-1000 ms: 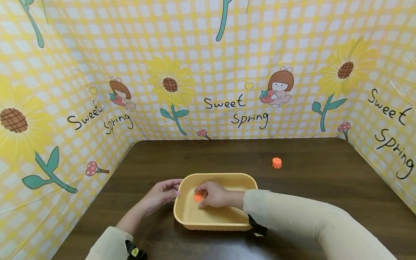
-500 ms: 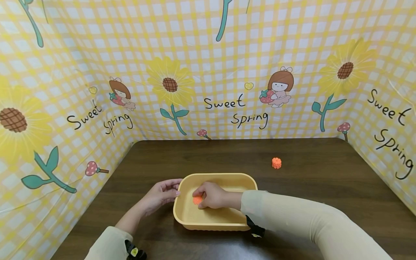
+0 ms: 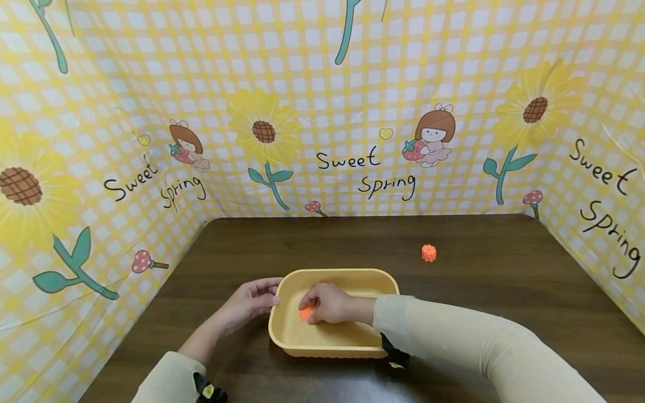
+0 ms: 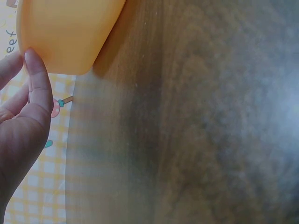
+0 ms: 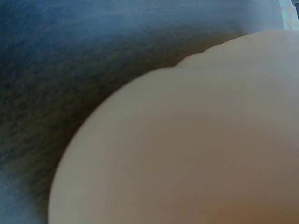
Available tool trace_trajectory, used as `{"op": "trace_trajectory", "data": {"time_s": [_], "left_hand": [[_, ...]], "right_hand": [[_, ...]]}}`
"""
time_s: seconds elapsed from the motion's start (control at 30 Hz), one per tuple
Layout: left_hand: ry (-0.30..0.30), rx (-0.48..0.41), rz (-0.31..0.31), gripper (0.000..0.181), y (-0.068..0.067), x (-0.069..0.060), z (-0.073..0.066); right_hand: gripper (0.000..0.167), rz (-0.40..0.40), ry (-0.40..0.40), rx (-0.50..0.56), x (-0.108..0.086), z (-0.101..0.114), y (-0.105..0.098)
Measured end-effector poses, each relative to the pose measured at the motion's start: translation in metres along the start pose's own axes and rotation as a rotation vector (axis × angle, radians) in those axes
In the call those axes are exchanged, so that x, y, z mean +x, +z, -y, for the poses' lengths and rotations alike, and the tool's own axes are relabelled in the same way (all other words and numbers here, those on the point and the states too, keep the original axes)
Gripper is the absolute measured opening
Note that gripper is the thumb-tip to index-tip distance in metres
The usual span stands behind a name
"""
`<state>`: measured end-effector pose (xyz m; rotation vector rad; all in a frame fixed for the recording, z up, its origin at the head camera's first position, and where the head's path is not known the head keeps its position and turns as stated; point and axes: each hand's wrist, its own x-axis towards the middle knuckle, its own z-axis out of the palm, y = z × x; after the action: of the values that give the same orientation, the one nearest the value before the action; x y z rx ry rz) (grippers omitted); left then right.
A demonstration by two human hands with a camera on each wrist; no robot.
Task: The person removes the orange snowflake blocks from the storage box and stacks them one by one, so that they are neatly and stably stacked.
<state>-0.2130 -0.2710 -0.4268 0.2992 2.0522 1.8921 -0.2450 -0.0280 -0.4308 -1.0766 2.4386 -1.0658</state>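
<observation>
A yellow rectangular basin (image 3: 332,351) stands on the table. Inside it, my right hand (image 3: 330,303) reaches down and pinches an orange notched piece (image 3: 305,313) between thumb and fingers, low near the basin's left part. The fingers partly hide the piece, so its full shape cannot be seen. My left hand (image 3: 248,304) touches the basin's left end from outside, thumb (image 4: 38,77) and fingers resting at the wall and rim. The right wrist view is filled mostly by the basin's outer wall (image 5: 187,140); the right hand is out of sight there.
An orange notched cylinder (image 3: 429,253), like stacked toothed discs, stands farther back to the right on the dark wooden table (image 3: 302,240). Yellow checked cloth (image 3: 342,112) with flower prints hangs behind and on both sides.
The orange piece in my right hand has shifted slightly toward me inside the basin. My left hand, the basin and the orange cylinder stay where they were.
</observation>
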Motion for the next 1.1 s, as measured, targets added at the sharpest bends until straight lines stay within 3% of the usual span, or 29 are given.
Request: {"op": "trace_trajectory", "data": {"time_s": [0.43,0.8,1.1], "left_hand": [[0.003,0.018,0.002,0.057,0.0003,-0.0010,-0.0015],[0.008,0.010,0.006,0.058,0.0000,-0.0004,-0.0012],[0.001,0.016,0.001,0.056,-0.0001,0.0001,-0.0007]], "right_hand": [[0.021,0.008,0.031,0.026,0.0005,0.0009,0.0021],[0.021,0.025,0.023,-0.090,0.0017,0.0018,-0.0023],[0.021,0.006,0.000,-0.089,-0.0003,0.0020,-0.0064]]}}
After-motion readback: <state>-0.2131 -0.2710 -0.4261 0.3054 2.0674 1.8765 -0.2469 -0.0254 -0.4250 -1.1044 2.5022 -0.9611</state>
